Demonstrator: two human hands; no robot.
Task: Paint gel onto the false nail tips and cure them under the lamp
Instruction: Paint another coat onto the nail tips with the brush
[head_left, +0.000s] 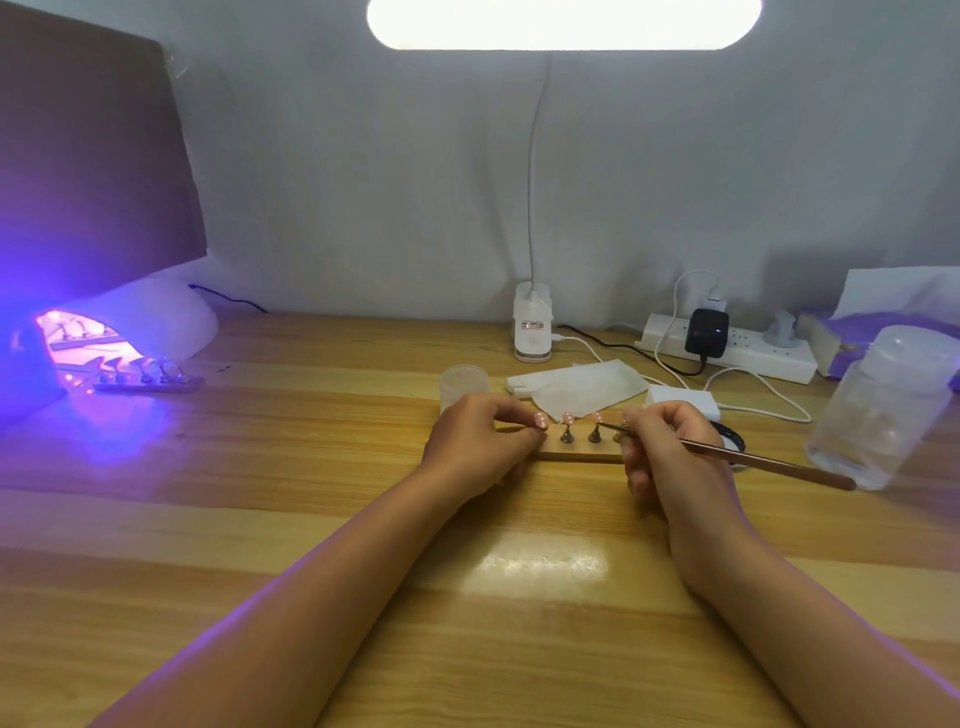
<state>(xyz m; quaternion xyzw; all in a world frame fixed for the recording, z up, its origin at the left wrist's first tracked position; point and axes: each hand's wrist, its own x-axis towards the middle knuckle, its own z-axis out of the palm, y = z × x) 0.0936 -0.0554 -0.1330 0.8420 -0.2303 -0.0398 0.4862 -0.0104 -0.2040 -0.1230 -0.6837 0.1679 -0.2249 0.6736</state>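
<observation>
Left hand (480, 441) grips the left end of the wooden strip (576, 456) that carries the pink nail tips (568, 417). Right hand (665, 447) pinches a thin brush (753, 460), its point at one tip. Far left, the curing lamp (130, 327) glows violet, a second strip (150, 383) at its mouth.

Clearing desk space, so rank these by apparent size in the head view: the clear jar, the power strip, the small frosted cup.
1. The clear jar, though it is nearer the camera, so its lead is unsure.
2. The power strip.
3. The frosted cup, plainly smallest.
</observation>
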